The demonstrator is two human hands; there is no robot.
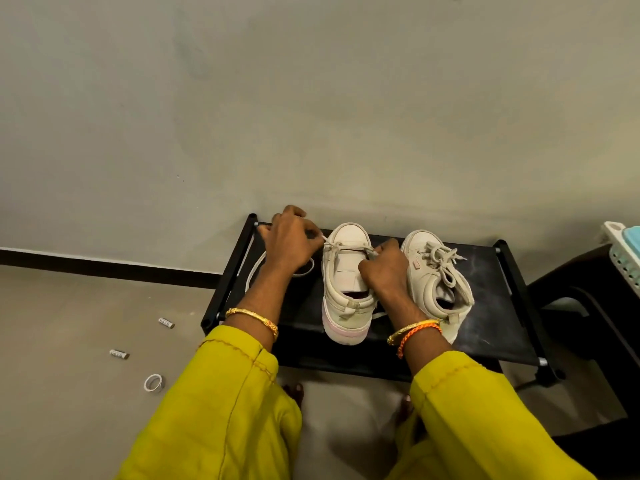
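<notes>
Home, prob. an entry corner: low black shoe rack [491, 306] under the left hand [294, 240] & right hand [384, 268] w/ two pale sneakers [346, 271] on it, set against a plain grey wall [311, 98] w/ dark skirting [104, 263] left of the left hand. Bare grey floor [86, 306] — pale plastic basket [623, 258] far right of the right hand.

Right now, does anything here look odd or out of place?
Yes. The middle shoe is nearly unlaced: its lace crosses only near the toe, pinched by the left hand and right hand, while the other shoe is tied. Two small cylinders and a tape ring lie loose on the floor.
</notes>
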